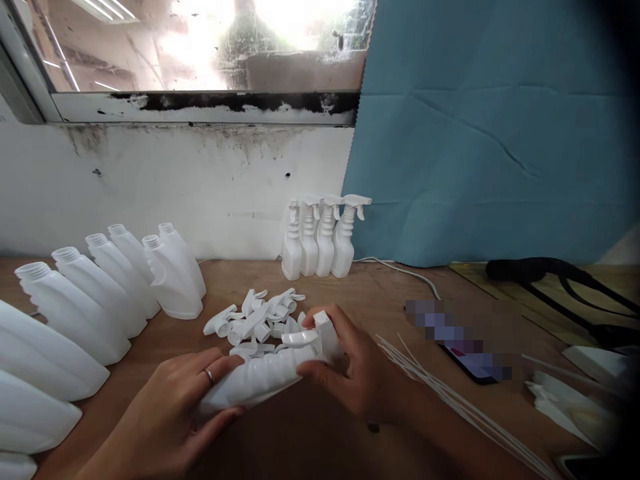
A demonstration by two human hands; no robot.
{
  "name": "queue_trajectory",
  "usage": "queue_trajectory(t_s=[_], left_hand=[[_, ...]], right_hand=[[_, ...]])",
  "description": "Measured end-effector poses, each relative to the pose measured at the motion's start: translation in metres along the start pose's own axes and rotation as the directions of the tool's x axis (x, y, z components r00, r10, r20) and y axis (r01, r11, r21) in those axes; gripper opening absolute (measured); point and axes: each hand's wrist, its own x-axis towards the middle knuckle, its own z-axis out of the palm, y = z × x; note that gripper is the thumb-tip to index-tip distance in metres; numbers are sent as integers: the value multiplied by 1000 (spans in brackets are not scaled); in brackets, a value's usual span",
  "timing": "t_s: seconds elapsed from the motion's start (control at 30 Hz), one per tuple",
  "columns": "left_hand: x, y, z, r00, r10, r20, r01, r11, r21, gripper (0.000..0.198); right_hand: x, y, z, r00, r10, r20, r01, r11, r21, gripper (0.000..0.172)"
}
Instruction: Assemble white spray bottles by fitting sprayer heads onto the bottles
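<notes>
A white plastic bottle [260,379] lies on its side across the wooden table [350,440], held between both hands. My left hand [170,407] wraps round its base end. My right hand [350,367] grips the white trigger spray head [313,333] sitting at the bottle's neck. Just behind lies a heap of loose white trigger heads [255,317]. A bundle of thin white dip tubes [450,393] lies to the right of my right hand.
Several open-necked white bottles [100,293] stand in rows at the left. Several bottles with spray heads [323,237] stand at the back by the wall. A phone [473,363], black cable [550,273] and white plastic bags [575,407] are at the right.
</notes>
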Motion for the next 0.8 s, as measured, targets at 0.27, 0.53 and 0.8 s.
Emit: queue_trajectory(t_s=[0.27,0.53,0.8], left_hand=[[2,-2,-1,999,30,12,-30,1000,-4,28],[2,-3,2,1000,13,26,-13,1000,-5,28],[1,-5,1,999,15,36,-16,1000,9,30]], right_hand=[[2,2,0,999,-36,9,35,999,12,38],[2,3,1,999,23,-24,-24,999,-43,37],[-1,4,0,1000,1,10,-1,1000,-9,52]])
